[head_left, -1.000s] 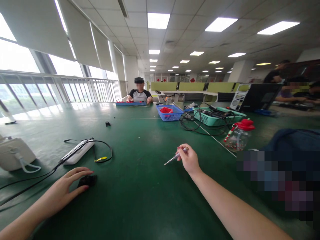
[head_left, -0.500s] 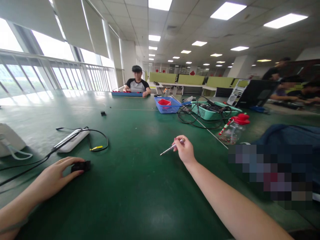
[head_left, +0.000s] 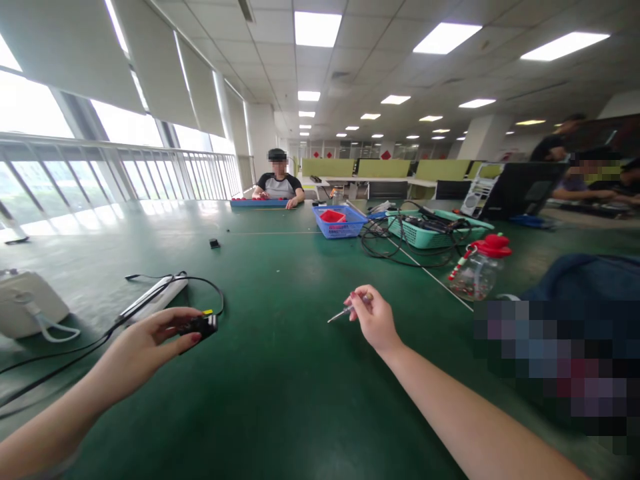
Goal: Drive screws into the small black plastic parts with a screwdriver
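Note:
Between the thumb and fingers of my left hand (head_left: 150, 347) is a small black block-shaped part (head_left: 201, 326) with a pale end, raised off the green table (head_left: 280, 400). I cannot make out exactly what kind of part it is. My right hand (head_left: 376, 320) pinches the handle of a slim screwdriver (head_left: 343, 313), its metal shaft tilted down and to the left. The two hands are apart, with bare tabletop between them. Just beyond my left hand lie a white power strip (head_left: 155, 298) and a looped black cable (head_left: 220, 293) with a yellow tag.
A white boxy device (head_left: 30, 303) stands at left. Farther off are a small black piece (head_left: 215, 244), a blue basket (head_left: 343, 230), a green basket (head_left: 420, 238) with cables, and a red-lidded bottle (head_left: 480, 270). Dark fabric (head_left: 590, 283) lies at right. A person (head_left: 278, 183) sits across the table.
My left hand has lifted the black part off the table and moved it right. My right hand still holds the screwdriver in much the same pose. The camera view has tilted up slightly.

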Available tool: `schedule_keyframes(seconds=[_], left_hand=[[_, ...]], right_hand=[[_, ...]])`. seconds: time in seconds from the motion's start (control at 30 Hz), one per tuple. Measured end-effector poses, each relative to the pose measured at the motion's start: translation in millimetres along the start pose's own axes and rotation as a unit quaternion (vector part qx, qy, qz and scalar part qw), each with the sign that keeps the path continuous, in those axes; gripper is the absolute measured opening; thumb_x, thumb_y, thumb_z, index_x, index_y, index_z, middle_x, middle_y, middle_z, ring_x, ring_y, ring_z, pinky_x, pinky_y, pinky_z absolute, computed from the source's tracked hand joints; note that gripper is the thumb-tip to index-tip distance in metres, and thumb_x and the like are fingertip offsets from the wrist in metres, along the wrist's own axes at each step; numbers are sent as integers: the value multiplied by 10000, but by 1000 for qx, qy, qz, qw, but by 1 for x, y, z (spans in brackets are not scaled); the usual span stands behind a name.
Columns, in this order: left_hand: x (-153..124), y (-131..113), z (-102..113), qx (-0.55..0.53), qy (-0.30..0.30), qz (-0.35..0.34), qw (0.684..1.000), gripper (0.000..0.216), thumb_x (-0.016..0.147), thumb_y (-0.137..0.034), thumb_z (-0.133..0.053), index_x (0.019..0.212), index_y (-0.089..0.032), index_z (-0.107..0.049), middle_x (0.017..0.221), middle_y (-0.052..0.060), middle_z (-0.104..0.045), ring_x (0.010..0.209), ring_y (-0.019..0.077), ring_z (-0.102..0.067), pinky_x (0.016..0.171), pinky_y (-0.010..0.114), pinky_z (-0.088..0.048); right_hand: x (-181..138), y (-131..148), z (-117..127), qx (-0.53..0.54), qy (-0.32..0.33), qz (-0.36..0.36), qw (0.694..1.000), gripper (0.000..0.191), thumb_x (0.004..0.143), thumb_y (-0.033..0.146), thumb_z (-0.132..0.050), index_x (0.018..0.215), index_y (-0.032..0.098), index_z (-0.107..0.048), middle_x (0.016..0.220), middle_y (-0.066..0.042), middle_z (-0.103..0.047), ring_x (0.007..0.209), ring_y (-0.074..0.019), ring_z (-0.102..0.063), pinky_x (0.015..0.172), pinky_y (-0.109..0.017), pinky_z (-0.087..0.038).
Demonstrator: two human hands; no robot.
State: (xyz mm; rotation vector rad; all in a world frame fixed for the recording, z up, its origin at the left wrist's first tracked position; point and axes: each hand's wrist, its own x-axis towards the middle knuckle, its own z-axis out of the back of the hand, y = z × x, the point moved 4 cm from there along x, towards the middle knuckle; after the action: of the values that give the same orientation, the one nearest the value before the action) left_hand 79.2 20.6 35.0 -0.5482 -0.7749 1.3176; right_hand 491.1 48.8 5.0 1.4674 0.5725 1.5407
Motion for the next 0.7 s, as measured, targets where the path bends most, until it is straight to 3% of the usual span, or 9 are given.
schedule_keyframes(seconds=[0.1,0.2,0.3,0.4,0.5,0.7], left_hand=[[17,-45,-31,21,47,-78,996,491,679,-526,-712,1071,-234,-664,1105,85,-702,1021,265,-666,938,373,-535],[37,-75,-76,66,76,-139,985,369,742,-414,-668,1067,-241,-673,1092,59,-695,1018,245,-651,941,375,-518],[54,-87,-125,87,89,-167,978,302,727,-307,-672,1016,-223,-694,1034,47,-697,969,229,-644,910,356,-512],[62,-87,-164,97,115,-167,974,300,693,-280,-706,988,-222,-702,973,38,-696,892,216,-644,830,326,-521],[63,-85,-181,101,112,-177,973,318,683,-263,-727,999,-229,-698,977,34,-690,903,220,-636,833,330,-509],[65,-79,-178,49,113,-200,972,335,697,-232,-744,1028,-238,-688,1032,24,-692,970,206,-623,924,332,-477]], right_hand=[[-12,21,-6,-70,36,103,992,107,912,313,-534,861,226,-569,753,-27,-647,615,-160,-609,566,-280,-494],[-26,41,-15,-110,78,234,963,67,908,220,-523,960,243,-559,815,-32,-650,670,-168,-605,634,-310,-513],[-37,57,-23,-134,111,361,916,156,877,152,-538,1011,230,-520,908,-59,-660,777,-188,-614,701,-339,-517],[-43,65,-29,-169,161,430,872,177,859,147,-554,1014,212,-497,866,-60,-653,720,-179,-583,654,-326,-500],[-44,67,-30,-169,177,443,863,161,857,148,-551,996,199,-487,829,-62,-641,689,-174,-561,638,-320,-487],[-44,61,-28,-139,175,417,881,190,867,136,-534,1045,185,-487,868,-84,-631,740,-186,-567,674,-331,-491]])
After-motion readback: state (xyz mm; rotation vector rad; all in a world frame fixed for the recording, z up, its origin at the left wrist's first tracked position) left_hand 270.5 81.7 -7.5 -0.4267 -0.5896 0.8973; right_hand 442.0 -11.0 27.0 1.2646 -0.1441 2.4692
